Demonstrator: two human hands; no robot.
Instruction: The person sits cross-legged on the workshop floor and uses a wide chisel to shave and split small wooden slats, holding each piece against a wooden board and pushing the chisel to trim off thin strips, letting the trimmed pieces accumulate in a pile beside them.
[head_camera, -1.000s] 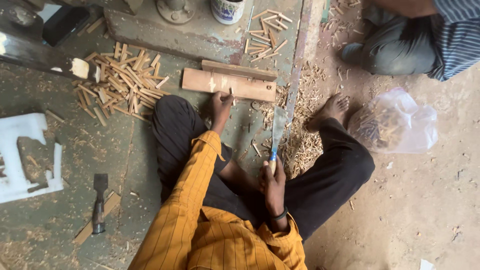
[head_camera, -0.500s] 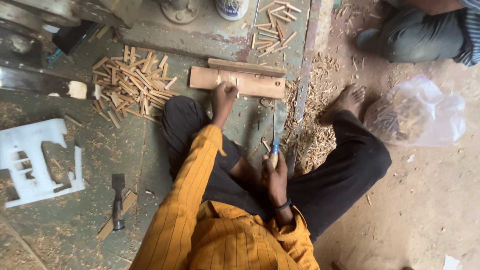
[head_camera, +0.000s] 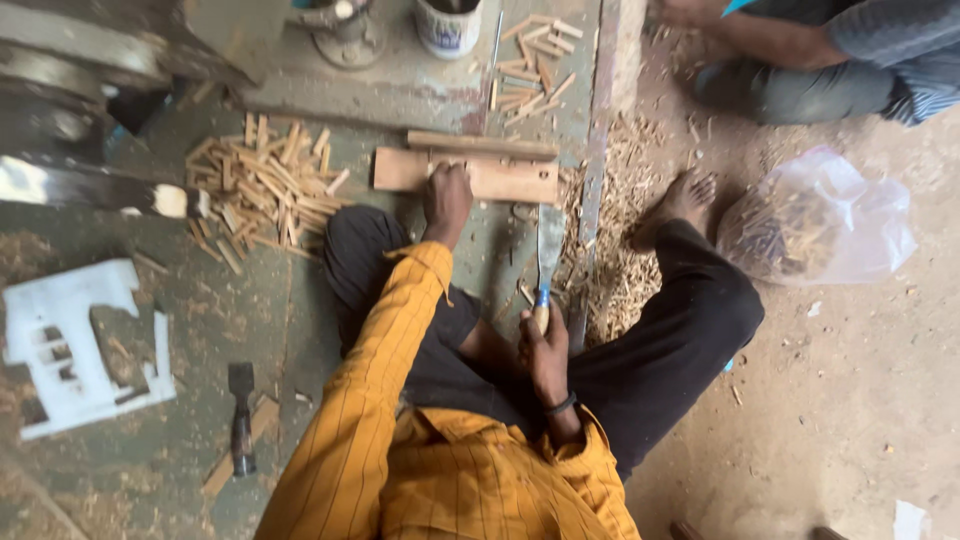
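I sit on the floor with legs spread, in a yellow shirt and black trousers. My left hand (head_camera: 447, 195) reaches forward and presses on a flat wooden plank (head_camera: 500, 180) that lies across the floor in front of me. A thinner wooden strip (head_camera: 480, 145) lies along the plank's far edge. My right hand (head_camera: 545, 350) rests near my lap, shut on the blue handle of a broad-bladed knife (head_camera: 550, 245) whose blade points away from me toward the plank's right end.
A pile of short wood sticks (head_camera: 265, 190) lies to the left, more sticks (head_camera: 530, 65) and a white can (head_camera: 448, 25) farther off. Shavings (head_camera: 620, 250) cover the right side. A chisel (head_camera: 242, 415), a white plastic frame (head_camera: 70, 345), a clear bag (head_camera: 815, 220) and another seated person (head_camera: 820, 55) are around.
My left hand has settled a little further onto the plank. The knife stays in my right hand, nearly still. The view has drifted slightly.
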